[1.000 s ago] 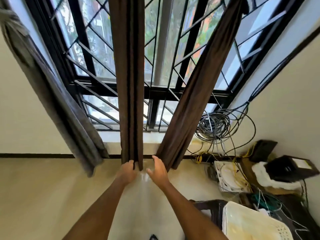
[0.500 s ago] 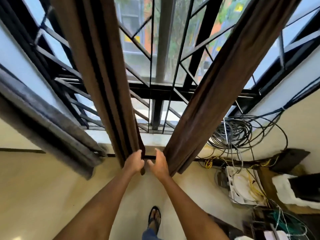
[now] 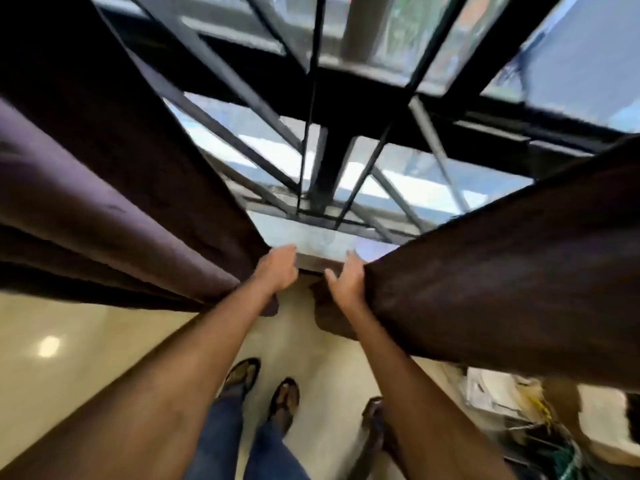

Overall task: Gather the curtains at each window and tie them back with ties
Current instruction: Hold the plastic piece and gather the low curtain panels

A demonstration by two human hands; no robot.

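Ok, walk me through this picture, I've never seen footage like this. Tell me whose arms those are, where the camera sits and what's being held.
There is no machine here: these are a person's own bare arms, filmed by a wide-angle camera worn on the head, looking forward and down. That is why the feet in sandals show at the bottom and the window lines look bent.

The left hand grips the lower edge of the left brown curtain. The right hand grips the edge of the right brown curtain. The two panels are held apart, so the barred window and its sill show between them.

Below is a pale, shiny floor. At the lower right lies a blurred heap of cables and boxes. No tie is visible in this picture.
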